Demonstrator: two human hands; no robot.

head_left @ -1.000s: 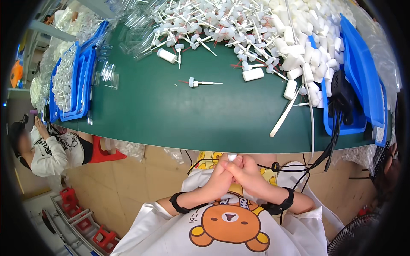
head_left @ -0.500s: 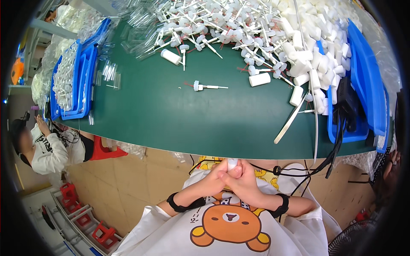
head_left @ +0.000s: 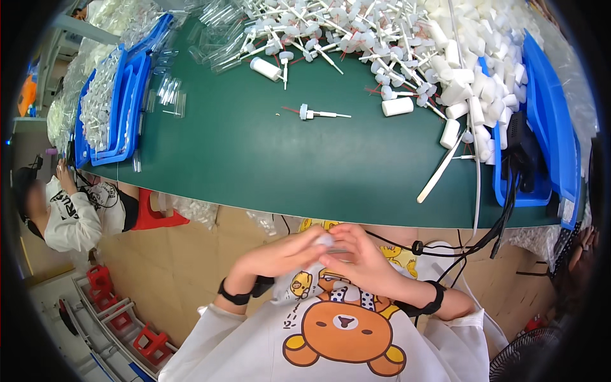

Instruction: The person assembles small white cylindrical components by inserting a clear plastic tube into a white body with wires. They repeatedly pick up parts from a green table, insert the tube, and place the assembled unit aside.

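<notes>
In front of my chest, just off the table's near edge, my hands come together around a small piece with a whitish rounded end (head_left: 325,240). My left hand (head_left: 289,253) has its fingers stretched together along the piece. My right hand (head_left: 359,258) curves its fingers and thumb around the other side. Most of the piece is hidden by the fingers, so its full shape cannot be made out. On the green table (head_left: 273,165) lies a single white stem with a pale blue-grey collar and red thread (head_left: 312,113).
Heaps of similar collared stems (head_left: 356,32) and white cylinders (head_left: 471,83) cover the far side. Blue trays (head_left: 557,134) stand right, and a blue tray (head_left: 130,111) left. A pale flat stick (head_left: 439,172) and cables (head_left: 503,219) lie right. Another person (head_left: 76,207) sits left.
My hands have gone from a tight clasp around the white piece to a looser hold, with the fingers stretched and the wrists farther apart. The view has shifted slightly.
</notes>
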